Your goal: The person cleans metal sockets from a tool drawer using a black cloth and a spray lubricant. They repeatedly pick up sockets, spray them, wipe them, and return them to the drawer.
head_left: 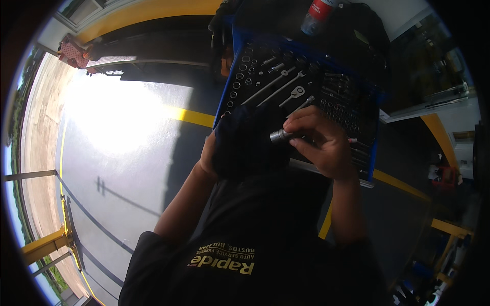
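Note:
In my right hand (320, 142) is a silver metal socket (279, 135), pinched between thumb and fingers with its end pointing left. My left hand (208, 153) holds a bunched black cloth (239, 136); the cloth hides most of its fingers. Both hands are just in front of an open blue tool drawer (222, 108). Inside it, a black insert carries rows of sockets (240, 76), long-handled drive tools (269, 87) and a ratchet (296, 93). More small sockets (339, 109) fill the right half, partly behind my right hand.
A red-labelled can (317, 16) stands on the dark top beyond the drawer. Sunlit grey floor (117, 117) with a yellow line (191, 117) lies to the left. A yellow post (46, 246) is at lower left, and a red object (443, 176) at far right.

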`<state>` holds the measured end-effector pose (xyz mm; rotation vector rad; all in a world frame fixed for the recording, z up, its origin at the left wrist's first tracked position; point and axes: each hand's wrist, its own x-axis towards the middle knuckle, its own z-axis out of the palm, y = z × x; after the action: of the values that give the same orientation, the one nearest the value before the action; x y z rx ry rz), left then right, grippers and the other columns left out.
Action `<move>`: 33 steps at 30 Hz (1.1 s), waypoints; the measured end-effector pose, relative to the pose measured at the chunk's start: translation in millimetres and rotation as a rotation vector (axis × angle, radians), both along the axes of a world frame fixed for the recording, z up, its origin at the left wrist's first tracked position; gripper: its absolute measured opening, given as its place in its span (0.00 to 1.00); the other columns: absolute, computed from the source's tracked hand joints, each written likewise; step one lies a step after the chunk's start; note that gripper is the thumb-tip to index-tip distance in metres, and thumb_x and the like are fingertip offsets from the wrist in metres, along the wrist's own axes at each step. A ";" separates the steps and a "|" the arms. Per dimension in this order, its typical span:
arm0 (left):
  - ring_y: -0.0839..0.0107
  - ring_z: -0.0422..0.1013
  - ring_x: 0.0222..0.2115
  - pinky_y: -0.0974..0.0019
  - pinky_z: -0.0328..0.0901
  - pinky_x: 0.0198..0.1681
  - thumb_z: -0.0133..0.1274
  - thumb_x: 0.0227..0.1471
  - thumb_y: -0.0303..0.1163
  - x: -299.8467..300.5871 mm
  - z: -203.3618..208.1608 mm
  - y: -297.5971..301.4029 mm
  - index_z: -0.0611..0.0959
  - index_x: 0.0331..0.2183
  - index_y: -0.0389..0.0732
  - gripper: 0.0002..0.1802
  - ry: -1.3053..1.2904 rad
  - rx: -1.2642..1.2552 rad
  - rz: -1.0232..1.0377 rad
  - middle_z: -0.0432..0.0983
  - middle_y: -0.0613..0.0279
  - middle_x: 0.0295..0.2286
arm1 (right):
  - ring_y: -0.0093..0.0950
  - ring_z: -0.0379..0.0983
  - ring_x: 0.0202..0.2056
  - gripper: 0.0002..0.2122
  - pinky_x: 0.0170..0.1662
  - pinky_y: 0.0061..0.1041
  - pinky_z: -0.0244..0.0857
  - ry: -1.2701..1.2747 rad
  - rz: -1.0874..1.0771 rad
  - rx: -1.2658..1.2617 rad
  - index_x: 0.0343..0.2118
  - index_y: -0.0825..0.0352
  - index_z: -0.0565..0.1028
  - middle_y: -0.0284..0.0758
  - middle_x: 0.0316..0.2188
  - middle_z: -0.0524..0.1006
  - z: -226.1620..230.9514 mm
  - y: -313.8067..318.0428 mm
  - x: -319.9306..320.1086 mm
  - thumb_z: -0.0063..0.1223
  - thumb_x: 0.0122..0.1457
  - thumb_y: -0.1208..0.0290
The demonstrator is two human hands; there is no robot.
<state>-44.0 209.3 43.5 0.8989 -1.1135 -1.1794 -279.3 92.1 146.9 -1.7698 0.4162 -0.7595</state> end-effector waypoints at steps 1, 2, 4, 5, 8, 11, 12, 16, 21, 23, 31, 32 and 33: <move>0.64 0.74 0.59 0.58 0.70 0.64 0.61 0.64 0.30 2.9 -2.8 6.0 0.70 0.66 0.32 0.34 0.058 0.009 -0.032 0.75 0.51 0.60 | 0.27 0.82 0.48 0.15 0.54 0.28 0.79 -0.003 0.003 -0.031 0.44 0.65 0.82 0.34 0.46 0.81 -2.2 0.2 0.6 0.60 0.55 0.89; 0.64 0.74 0.58 0.57 0.70 0.63 0.63 0.61 0.26 9.2 -4.3 4.5 0.71 0.66 0.32 0.35 0.118 -0.003 -0.059 0.75 0.51 0.60 | 0.27 0.82 0.48 0.15 0.54 0.28 0.79 -0.005 0.013 -0.083 0.44 0.66 0.82 0.34 0.46 0.81 0.1 -4.5 2.1 0.60 0.55 0.89; 0.62 0.74 0.59 0.56 0.69 0.64 0.65 0.58 0.22 13.9 -10.2 -2.2 0.71 0.66 0.31 0.37 0.155 -0.107 -0.082 0.75 0.50 0.59 | 0.27 0.82 0.49 0.15 0.54 0.27 0.79 -0.026 0.021 -0.058 0.44 0.66 0.82 0.35 0.46 0.81 -0.6 -4.9 2.4 0.61 0.55 0.89; 0.62 0.74 0.59 0.55 0.69 0.65 0.66 0.57 0.22 14.0 -13.0 -3.7 0.71 0.65 0.30 0.37 0.129 -0.195 -0.078 0.75 0.50 0.60 | 0.27 0.82 0.49 0.15 0.55 0.27 0.79 -0.040 0.025 -0.043 0.44 0.66 0.82 0.35 0.46 0.81 -2.3 -2.5 2.2 0.61 0.55 0.89; 0.60 0.73 0.60 0.54 0.67 0.66 0.67 0.57 0.24 12.3 -12.4 -0.8 0.72 0.65 0.29 0.37 0.232 -0.178 -0.081 0.75 0.49 0.60 | 0.27 0.81 0.50 0.15 0.55 0.27 0.78 -0.048 0.004 -0.034 0.45 0.67 0.81 0.35 0.45 0.80 1.4 -0.5 4.6 0.61 0.56 0.89; 0.59 0.73 0.60 0.55 0.67 0.66 0.67 0.56 0.24 6.6 -2.1 0.9 0.72 0.64 0.28 0.37 0.452 -0.061 -0.092 0.75 0.49 0.59 | 0.25 0.80 0.48 0.13 0.53 0.27 0.79 -0.111 0.017 0.062 0.49 0.69 0.80 0.35 0.45 0.79 0.2 0.7 7.5 0.58 0.61 0.83; 0.60 0.73 0.60 0.55 0.67 0.66 0.67 0.57 0.24 6.6 -2.5 2.6 0.72 0.64 0.28 0.37 0.492 -0.035 -0.088 0.75 0.49 0.59 | 0.25 0.80 0.47 0.12 0.51 0.26 0.79 -0.088 -0.005 0.094 0.50 0.70 0.80 0.35 0.44 0.78 2.5 1.4 9.5 0.57 0.63 0.81; 0.61 0.73 0.60 0.56 0.68 0.65 0.60 0.63 0.28 13.5 -14.9 12.7 0.70 0.66 0.28 0.34 0.442 0.001 -0.079 0.74 0.49 0.60 | 0.22 0.77 0.43 0.14 0.46 0.24 0.77 -0.114 -0.084 0.386 0.53 0.73 0.78 0.33 0.41 0.74 9.1 10.4 29.7 0.51 0.69 0.73; 0.62 0.73 0.59 0.57 0.69 0.63 0.55 0.68 0.32 27.5 -13.7 21.7 0.68 0.67 0.27 0.33 0.047 -0.112 -0.094 0.75 0.50 0.60 | 0.20 0.74 0.34 0.13 0.35 0.21 0.69 0.009 -0.047 0.469 0.51 0.71 0.80 0.29 0.36 0.74 7.0 7.6 47.0 0.50 0.68 0.74; 0.63 0.76 0.56 0.59 0.71 0.60 0.58 0.65 0.31 27.8 -2.0 21.2 0.68 0.66 0.27 0.34 -0.107 -0.156 -0.058 0.76 0.50 0.57 | 0.20 0.72 0.32 0.12 0.34 0.21 0.68 0.236 -0.048 0.129 0.50 0.69 0.81 0.28 0.34 0.74 4.2 8.6 54.4 0.54 0.67 0.73; 0.67 0.79 0.50 0.63 0.75 0.54 0.62 0.63 0.31 34.5 12.6 33.7 0.71 0.62 0.26 0.32 -0.108 -0.114 -0.020 0.80 0.52 0.50 | 0.23 0.76 0.32 0.12 0.36 0.27 0.74 0.441 -0.026 -0.477 0.46 0.64 0.84 0.30 0.35 0.76 5.9 26.5 93.5 0.71 0.60 0.69; 0.67 0.79 0.49 0.63 0.75 0.53 0.61 0.64 0.31 38.1 5.1 37.2 0.71 0.62 0.26 0.31 -0.132 -0.097 -0.010 0.80 0.53 0.49 | 0.26 0.80 0.33 0.13 0.38 0.30 0.77 0.456 -0.013 -0.515 0.45 0.65 0.84 0.32 0.36 0.77 6.3 25.8 96.8 0.70 0.61 0.68; 0.68 0.79 0.49 0.64 0.75 0.52 0.61 0.64 0.31 41.3 -1.0 41.2 0.72 0.61 0.26 0.30 -0.156 -0.080 0.001 0.81 0.53 0.48 | 0.29 0.83 0.35 0.13 0.40 0.32 0.81 0.470 0.000 -0.554 0.45 0.67 0.83 0.34 0.37 0.78 6.8 25.2 99.5 0.70 0.61 0.66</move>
<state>-2.7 250.5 42.5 0.9411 -1.2770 -1.0702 -179.8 117.4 153.7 -2.4840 0.5504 -0.4734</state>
